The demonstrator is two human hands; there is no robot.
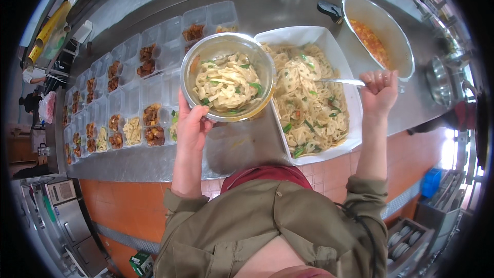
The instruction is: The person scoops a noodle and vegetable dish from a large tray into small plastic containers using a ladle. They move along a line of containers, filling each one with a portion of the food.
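My left hand [196,119] grips the near rim of a steel mixing bowl [228,116], which holds pale sliced food with green pieces. The bowl is held up over the steel counter, beside a large white tub [349,61] of sliced lotus root with green pieces. In my right hand [379,85] is the metal handle of a utensil [342,81]; its far end lies among the lotus root slices and is hidden. Left of the bowl stand rows of clear plastic compartment containers [158,87], several with brown glazed pieces and some with pale sliced food.
A deep metal pot [347,11] with orange-red food stands behind the tub at the right. Steel bowls [439,81] sit farther right. The steel counter's near edge [127,179] runs before me. Other people are partly visible at the far left [31,102] and right [459,117].
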